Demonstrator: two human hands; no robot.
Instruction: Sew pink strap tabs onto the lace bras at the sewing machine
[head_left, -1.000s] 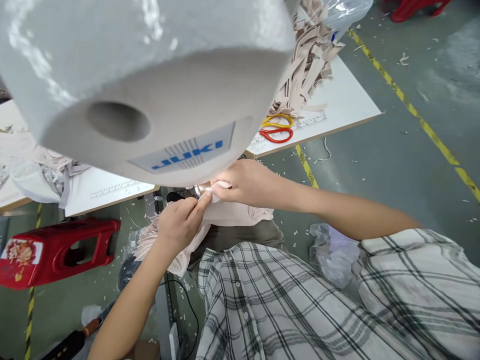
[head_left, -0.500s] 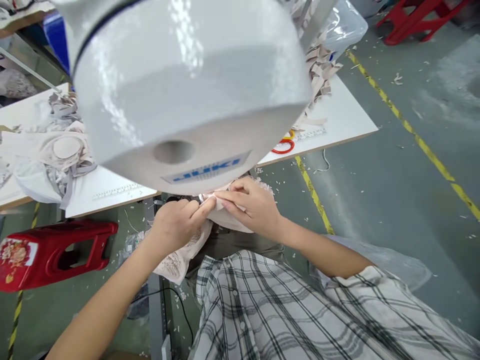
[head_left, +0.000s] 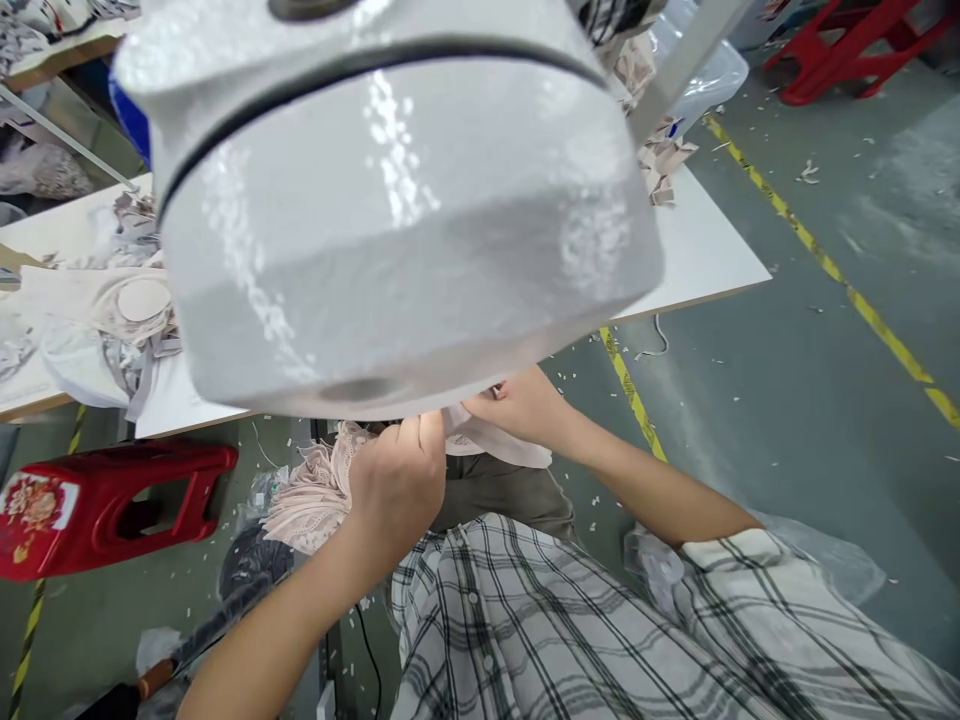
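Note:
The white sewing machine head point(head_left: 420, 260) fills the upper middle and hides my fingertips. Below its lower edge my left hand point(head_left: 401, 465) is closed on the left part of a pale pink fabric piece point(head_left: 499, 440). On the right side of that piece, my right hand point(head_left: 529, 408) pinches it, fingers partly covered by the machine. The fabric hangs down over my lap between the hands. Pleated pale pink lace point(head_left: 315, 500) spreads out to the left of my left wrist.
A white table point(head_left: 705, 245) extends to both sides, with piled fabric pieces point(head_left: 112, 320) on its left. A red stool point(head_left: 120, 510) stands at lower left. Clear plastic bins point(head_left: 705, 70) are at upper right, and scraps litter the floor.
My view has shifted, and the machine head covers more of my hands. The hands have moved a little further apart, and the lace at the left has fanned out. Both still hold fabric.

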